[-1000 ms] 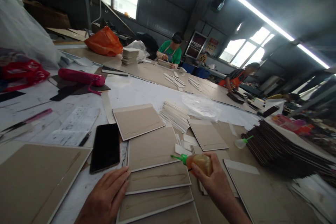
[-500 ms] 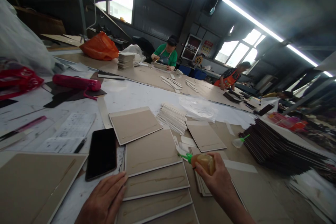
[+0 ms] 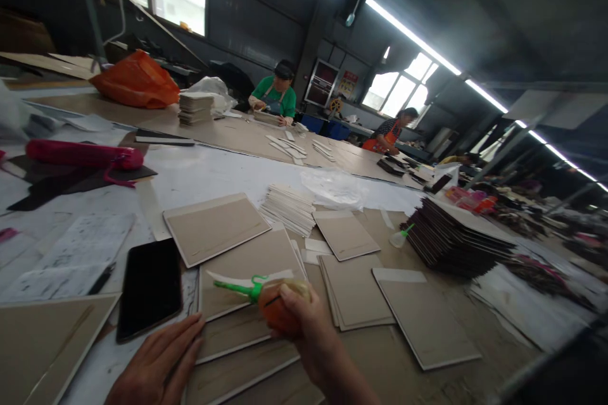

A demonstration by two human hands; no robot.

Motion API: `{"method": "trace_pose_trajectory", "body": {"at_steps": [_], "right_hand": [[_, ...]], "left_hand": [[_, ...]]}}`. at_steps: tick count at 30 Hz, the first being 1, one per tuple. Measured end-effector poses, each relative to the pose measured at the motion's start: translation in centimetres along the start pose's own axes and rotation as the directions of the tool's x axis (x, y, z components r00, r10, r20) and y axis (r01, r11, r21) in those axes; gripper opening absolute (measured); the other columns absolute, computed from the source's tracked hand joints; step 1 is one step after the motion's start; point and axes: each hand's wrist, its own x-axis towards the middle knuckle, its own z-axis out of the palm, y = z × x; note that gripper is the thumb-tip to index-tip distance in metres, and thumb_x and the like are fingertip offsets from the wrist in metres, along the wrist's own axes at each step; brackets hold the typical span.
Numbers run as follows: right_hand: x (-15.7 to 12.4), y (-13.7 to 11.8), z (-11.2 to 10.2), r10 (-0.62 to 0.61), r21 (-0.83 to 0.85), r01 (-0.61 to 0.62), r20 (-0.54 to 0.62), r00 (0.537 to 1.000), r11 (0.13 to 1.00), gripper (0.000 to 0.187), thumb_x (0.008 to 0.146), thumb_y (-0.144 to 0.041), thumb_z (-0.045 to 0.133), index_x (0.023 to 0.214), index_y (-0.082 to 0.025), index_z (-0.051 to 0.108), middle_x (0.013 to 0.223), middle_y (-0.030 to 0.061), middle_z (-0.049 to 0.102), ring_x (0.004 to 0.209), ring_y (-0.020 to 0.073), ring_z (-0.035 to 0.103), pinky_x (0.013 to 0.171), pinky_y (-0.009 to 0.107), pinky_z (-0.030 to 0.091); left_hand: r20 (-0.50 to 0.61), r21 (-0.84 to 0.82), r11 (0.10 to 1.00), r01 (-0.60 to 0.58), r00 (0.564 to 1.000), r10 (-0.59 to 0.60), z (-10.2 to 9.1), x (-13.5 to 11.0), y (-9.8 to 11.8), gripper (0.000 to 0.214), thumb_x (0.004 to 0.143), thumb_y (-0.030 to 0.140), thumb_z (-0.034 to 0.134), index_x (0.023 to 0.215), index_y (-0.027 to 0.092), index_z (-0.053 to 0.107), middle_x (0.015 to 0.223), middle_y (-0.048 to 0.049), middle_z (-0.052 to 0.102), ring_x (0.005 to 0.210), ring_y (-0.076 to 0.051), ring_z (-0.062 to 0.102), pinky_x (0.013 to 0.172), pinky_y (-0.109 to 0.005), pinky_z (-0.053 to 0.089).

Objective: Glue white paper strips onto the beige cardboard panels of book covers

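My right hand is closed around a small glue bottle with a green nozzle that points left over a row of overlapping brown cardboard panels. My left hand lies flat, fingers stretched out, on the table at the left edge of those panels, just below a black phone. More cardboard panels lie stacked to the right of my right hand.
A stack of dark boards, a second glue bottle, a fanned pile of white strips and a pink pouch lie around. Two other people work at the far side of the long table. An orange bag sits far left.
My right hand has carried the glue bottle leftward, from beside the panels to over them. The view has swung to the right. My left hand stays flat by the panels.
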Motion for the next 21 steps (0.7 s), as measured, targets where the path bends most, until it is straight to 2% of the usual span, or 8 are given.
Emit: {"method": "trace_pose_trajectory", "body": {"at_steps": [3, 6, 8, 10, 12, 15, 19, 21], "right_hand": [[-0.6, 0.0, 0.8, 0.076, 0.215, -0.097, 0.105, 0.992, 0.972, 0.045, 0.065, -0.046, 0.067, 0.096, -0.015, 0.054, 0.081, 0.0046, 0.063, 0.058, 0.0128, 0.058, 0.046, 0.021, 0.043], [-1.4, -0.6, 0.1, 0.142, 0.315, -0.170, 0.108, 0.984, 0.934, 0.040, 0.067, -0.043, 0.068, 0.093, -0.015, 0.057, 0.077, 0.0041, 0.065, 0.058, 0.0127, 0.060, 0.050, 0.020, 0.045], [-1.8, -1.1, -0.7, 0.179, 0.347, -0.201, 0.095, 0.979, 0.916, 0.038, 0.064, -0.040, 0.071, 0.091, -0.016, 0.059, 0.075, 0.0043, 0.066, 0.058, 0.0141, 0.061, 0.050, 0.021, 0.046], [-2.1, -1.6, -1.3, 0.190, 0.362, -0.211, 0.094, 0.977, 0.908, 0.038, 0.062, -0.039, 0.073, 0.089, -0.015, 0.060, 0.074, 0.0050, 0.066, 0.058, 0.0154, 0.062, 0.050, 0.021, 0.046], [-2.4, -2.0, -1.6, 0.186, 0.380, -0.209, 0.096, 0.978, 0.901, 0.039, 0.061, -0.038, 0.075, 0.088, -0.016, 0.060, 0.075, 0.0052, 0.067, 0.058, 0.0158, 0.062, 0.050, 0.021, 0.046], [-3.2, -2.2, -1.7, 0.168, 0.419, -0.188, 0.084, 0.982, 0.889, 0.038, 0.060, -0.037, 0.076, 0.088, -0.017, 0.059, 0.076, 0.0037, 0.067, 0.057, 0.0152, 0.062, 0.049, 0.021, 0.047], [-4.1, -2.2, -2.4, 0.152, 0.445, -0.172, 0.080, 0.985, 0.879, 0.039, 0.061, -0.038, 0.075, 0.089, -0.017, 0.058, 0.075, 0.0039, 0.067, 0.058, 0.0153, 0.062, 0.049, 0.021, 0.047], [-4.8, -2.2, -3.1, 0.144, 0.456, -0.174, 0.098, 0.985, 0.873, 0.039, 0.062, -0.040, 0.074, 0.089, -0.016, 0.059, 0.073, 0.0050, 0.067, 0.057, 0.0151, 0.062, 0.049, 0.021, 0.047]], "left_hand": [[-0.016, -0.021, 0.999, 0.026, 1.000, -0.026, -0.6, 0.2, 0.1, 0.030, 0.085, 0.039, 0.045, 0.104, 0.023, 0.060, 0.102, -0.0024, 0.066, 0.091, -0.017, 0.063, 0.081, -0.027, 0.052], [-0.035, -0.050, 0.986, 0.157, 0.987, -0.159, -2.0, 0.8, 1.1, 0.028, 0.083, 0.040, 0.046, 0.102, 0.023, 0.059, 0.099, -0.0024, 0.066, 0.090, -0.017, 0.063, 0.083, -0.029, 0.051], [-0.022, -0.078, 0.947, 0.310, 0.950, -0.313, -2.9, 1.6, 2.4, 0.031, 0.081, 0.045, 0.049, 0.100, 0.023, 0.059, 0.096, -0.0028, 0.066, 0.087, -0.018, 0.064, 0.079, -0.030, 0.053], [0.013, -0.114, 0.883, 0.456, 0.889, -0.458, -3.1, 2.9, 4.2, 0.039, 0.074, 0.052, 0.053, 0.099, 0.022, 0.058, 0.092, -0.0040, 0.066, 0.080, -0.020, 0.064, 0.072, -0.032, 0.054], [0.049, -0.151, 0.829, 0.539, 0.842, -0.538, -2.6, 4.6, 6.0, 0.052, 0.066, 0.057, 0.059, 0.101, 0.018, 0.056, 0.090, -0.0066, 0.064, 0.076, -0.022, 0.062, 0.068, -0.035, 0.054], [0.033, -0.188, 0.795, 0.577, 0.813, -0.582, -0.9, 7.2, 8.4, 0.060, 0.060, 0.055, 0.061, 0.101, 0.013, 0.052, 0.090, -0.0106, 0.061, 0.073, -0.023, 0.060, 0.065, -0.038, 0.052], [0.014, -0.179, 0.779, 0.601, 0.793, -0.609, 1.1, 9.3, 10.1, 0.022, 0.074, 0.039, 0.042, 0.077, 0.019, 0.053, 0.070, -0.0040, 0.060, 0.060, -0.018, 0.057, 0.059, -0.031, 0.047], [0.021, -0.163, 0.788, 0.593, 0.801, -0.599, 1.4, 9.9, 10.5, 0.021, 0.077, 0.031, 0.036, 0.067, 0.021, 0.051, 0.063, -0.0021, 0.058, 0.060, -0.017, 0.057, 0.059, -0.028, 0.044]]}}
